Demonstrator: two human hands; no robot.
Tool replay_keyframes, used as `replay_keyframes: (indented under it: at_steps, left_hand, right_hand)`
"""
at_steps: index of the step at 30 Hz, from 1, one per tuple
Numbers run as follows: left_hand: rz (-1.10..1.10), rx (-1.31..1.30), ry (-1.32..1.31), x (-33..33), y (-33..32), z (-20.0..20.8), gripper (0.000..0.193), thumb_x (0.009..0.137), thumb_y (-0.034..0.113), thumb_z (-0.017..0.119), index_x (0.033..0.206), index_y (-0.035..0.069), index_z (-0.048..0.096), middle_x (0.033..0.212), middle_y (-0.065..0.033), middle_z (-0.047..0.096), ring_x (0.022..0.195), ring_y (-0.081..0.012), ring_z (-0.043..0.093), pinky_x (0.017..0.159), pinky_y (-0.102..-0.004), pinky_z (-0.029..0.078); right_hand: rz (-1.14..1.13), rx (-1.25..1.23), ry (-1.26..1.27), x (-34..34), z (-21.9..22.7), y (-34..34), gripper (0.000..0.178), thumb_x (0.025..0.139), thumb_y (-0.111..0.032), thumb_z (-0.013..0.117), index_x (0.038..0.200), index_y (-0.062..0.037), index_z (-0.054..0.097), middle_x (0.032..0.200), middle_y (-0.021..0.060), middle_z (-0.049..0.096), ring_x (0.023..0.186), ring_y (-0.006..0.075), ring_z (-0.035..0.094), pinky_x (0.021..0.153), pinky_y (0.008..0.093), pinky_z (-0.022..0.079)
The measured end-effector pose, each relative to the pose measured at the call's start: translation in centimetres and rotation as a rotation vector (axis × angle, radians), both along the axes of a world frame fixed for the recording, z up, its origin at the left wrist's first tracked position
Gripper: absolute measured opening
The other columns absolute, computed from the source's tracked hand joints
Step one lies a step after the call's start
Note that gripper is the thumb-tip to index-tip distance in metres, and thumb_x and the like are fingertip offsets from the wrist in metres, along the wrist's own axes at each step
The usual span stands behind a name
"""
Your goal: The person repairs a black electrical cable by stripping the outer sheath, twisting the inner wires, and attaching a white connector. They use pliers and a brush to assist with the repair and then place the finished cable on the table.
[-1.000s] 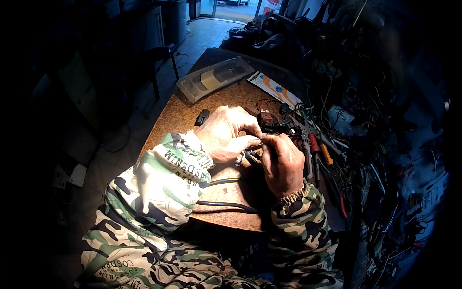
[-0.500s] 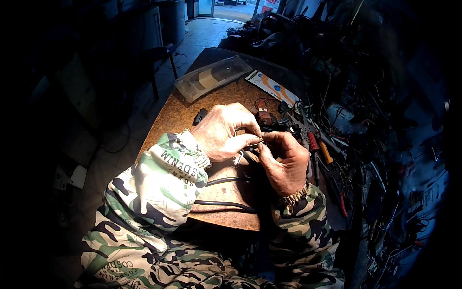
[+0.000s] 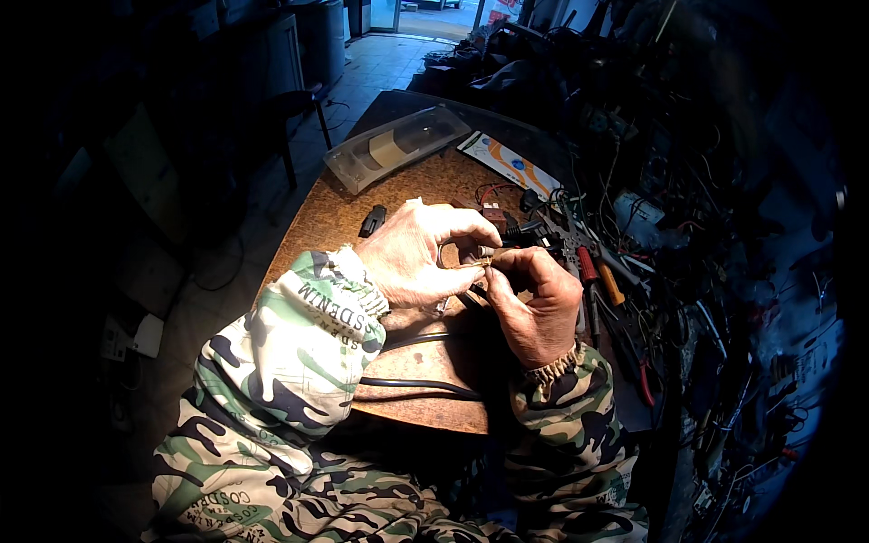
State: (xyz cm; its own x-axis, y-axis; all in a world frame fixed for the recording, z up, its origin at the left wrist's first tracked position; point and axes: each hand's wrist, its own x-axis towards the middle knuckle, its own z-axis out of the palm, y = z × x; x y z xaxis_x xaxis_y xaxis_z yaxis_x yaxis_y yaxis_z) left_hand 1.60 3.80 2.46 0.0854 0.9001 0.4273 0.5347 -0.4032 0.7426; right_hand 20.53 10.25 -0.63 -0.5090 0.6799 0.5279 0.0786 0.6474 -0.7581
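Observation:
My left hand pinches a thin golden wire end between thumb and index finger. Opposite it, my right hand has thumb and forefinger closed on the same wire, the fingertips almost meeting. The wire looks like bare strands, though the fingers cover most of it. Below the hands a black cable runs across the board, with another black length above it passing under the left sleeve. A small black plastic piece lies just beyond my left hand.
On the wooden tabletop are a clear plastic tray and a white-and-orange card package. A reddish-brown block with red leads sits beyond the hands. Red-handled pliers, an orange-handled tool and tangled wires crowd the right side.
My left thumb and index finger have spread a little wider apart, and more of the golden strands shows. The left hand has shifted slightly left; the right hand stays nearly in place.

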Motion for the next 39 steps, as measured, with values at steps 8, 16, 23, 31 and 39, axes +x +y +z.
replay_keyframes:
  at_steps: [8,16,23,31,39]
  left_hand:
    - [0.054,0.261,0.184,-0.1,0.5,-1.0,0.022,0.073,0.009,0.075,0.094,0.006,0.070,0.084,-0.0106,0.070,0.082,-0.0272,0.068,0.075,-0.0370,0.055]
    - [0.065,0.007,-0.066,-0.2,-0.2,-0.3,0.009,0.077,0.003,0.076,0.085,0.006,0.074,0.082,-0.0070,0.073,0.077,-0.0203,0.071,0.105,-0.0497,0.044]
    - [0.007,0.151,0.102,-0.4,0.3,-0.8,0.013,0.077,0.004,0.075,0.089,0.008,0.074,0.080,-0.0060,0.072,0.076,-0.0230,0.070,0.106,-0.0546,0.042]
    - [-0.018,0.306,0.412,0.0,-0.1,-1.1,0.016,0.076,0.007,0.074,0.090,0.011,0.068,0.078,-0.0053,0.063,0.081,-0.0267,0.066,0.107,-0.0545,0.040]
    - [-0.057,-0.184,-0.161,-0.7,-0.1,-0.3,0.011,0.086,0.006,0.074,0.096,0.003,0.074,0.083,-0.0061,0.073,0.075,-0.0122,0.065,0.075,-0.0285,0.051]
  right_hand:
    - [-0.005,0.035,0.005,0.0,0.2,0.0,0.015,0.079,0.002,0.073,0.092,0.0020,0.067,0.083,0.0120,0.069,0.076,0.0213,0.072,0.069,0.0292,0.056]
    - [-0.066,0.567,0.028,-0.5,0.9,0.0,0.026,0.072,0.007,0.076,0.096,0.0009,0.066,0.085,0.0138,0.066,0.073,0.0276,0.068,0.060,0.0329,0.056]
    - [-0.052,0.641,-0.024,-0.2,0.6,0.5,0.020,0.076,0.006,0.074,0.093,0.0016,0.065,0.085,0.0150,0.066,0.071,0.0278,0.067,0.058,0.0341,0.055]
    - [0.444,-0.850,-0.031,1.1,1.2,1.8,0.011,0.092,-0.009,0.060,0.095,0.0015,0.062,0.071,0.0020,0.058,0.062,0.0113,0.056,0.053,0.0259,0.043]
    - [0.052,0.367,-0.023,0.2,1.0,0.8,0.032,0.074,0.006,0.073,0.105,0.0008,0.065,0.092,0.0150,0.067,0.080,0.0273,0.069,0.067,0.0334,0.057]
